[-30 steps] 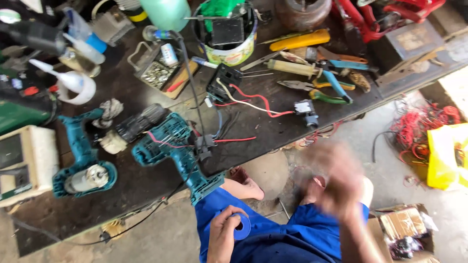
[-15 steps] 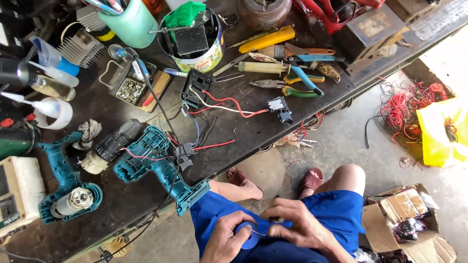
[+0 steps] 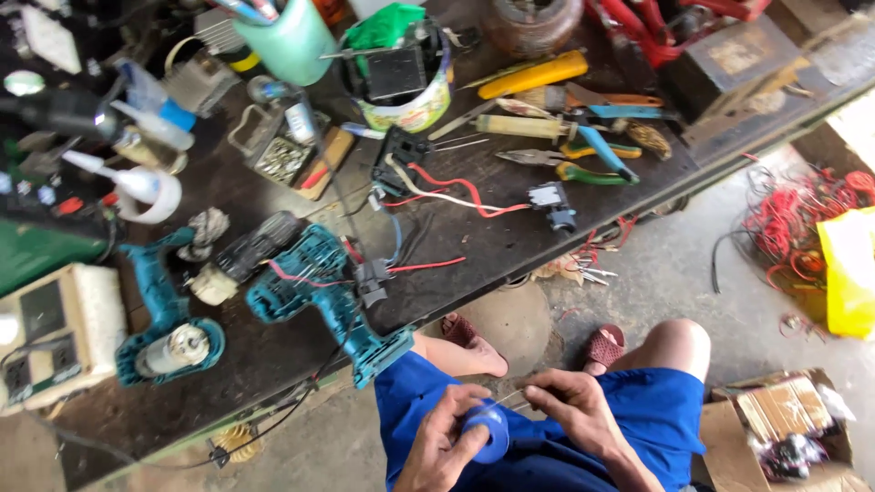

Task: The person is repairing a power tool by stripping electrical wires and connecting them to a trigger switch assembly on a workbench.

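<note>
Green cup (image 3: 290, 41): it stands at the far side of the workbench (image 3: 474, 237). Thin tools stick up out of it.
Round tin (image 3: 406, 77): it sits near the green cup. A black box-shaped part and a bit of green cloth are inside it.
Small tray (image 3: 284, 157): it lies in front of the cup. It is full of little metal bits.
Cardboard box (image 3: 779, 428): it is on the floor by the person's right knee. Packets and dark things fill it.
Yellow bag (image 3: 852, 273): it is on the floor at the right, next to a heap of red wire (image 3: 797, 214).
Blue tape roll (image 3: 488, 430): it is low in the view, over the person's lap in blue shorts, between both hands.
Left hand (image 3: 442, 442): it is curled around the blue tape roll and holds it from the left side, fingers bent.
Right hand (image 3: 574, 415): its finger and thumb are pinched shut on a thin pale strip that runs to the roll. The other fingers are bent loose.
Teal drill body (image 3: 324, 296): it lies open at the near edge of the workbench, red wires showing, just above the person's left knee.
Pliers (image 3: 570, 164): they lie on the workbench to the right, near a yellow knife (image 3: 533, 75).
</note>
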